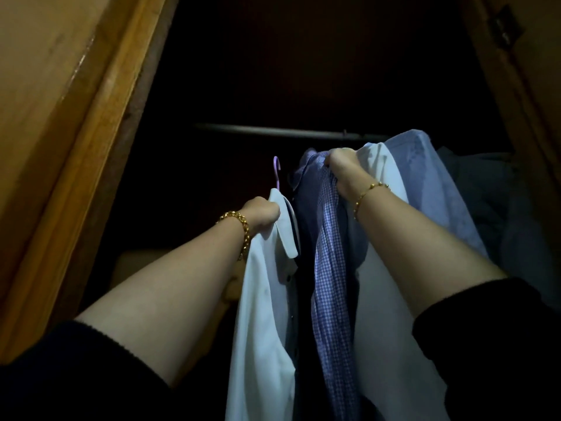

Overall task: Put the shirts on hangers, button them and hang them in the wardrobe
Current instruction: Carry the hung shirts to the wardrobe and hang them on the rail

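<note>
- Our left hand is curled tight round the collar and shoulder of the white shirt, which sits on a purple hanger. The hanger's hook stands free in the air, below the rail and not on it.
- Our right hand grips a bunch of cloth at the top of the checked shirt, which hangs just left of a second white shirt and a pale blue shirt.
- We judge the hook to be the main risk. The wardrobe is dark and we hold cloth, not the hanger, so the hook may twist and miss the rail.
- If we lift unevenly, the shirt may slide off one hanger arm and drop. We cannot tell how many of its buttons are fastened.
- Pulling on the checked shirt could drag it off its own hanger, whose hook is hidden from us.
- The gap on the rail beside the checked shirt looks tight, so the white shirt may end up crushed against it.
</note>
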